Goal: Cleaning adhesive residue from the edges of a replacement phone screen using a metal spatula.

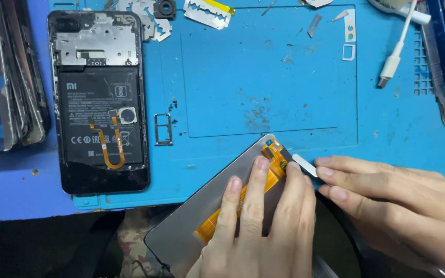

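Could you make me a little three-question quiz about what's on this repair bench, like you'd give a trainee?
1. True or false: the opened phone lies to the left of the screen panel.
2. Which thing lies at the top of the blue mat? A) razor blade B) coin C) screwdriver
3. What does the left hand press on?

Key
1. True.
2. A, the razor blade.
3. The orange ribbon cable on the back of the screen panel, while the right hand brings a small white tool to its top end.

two hands (263, 226), one opened phone (99, 103), one razor blade (208, 13)
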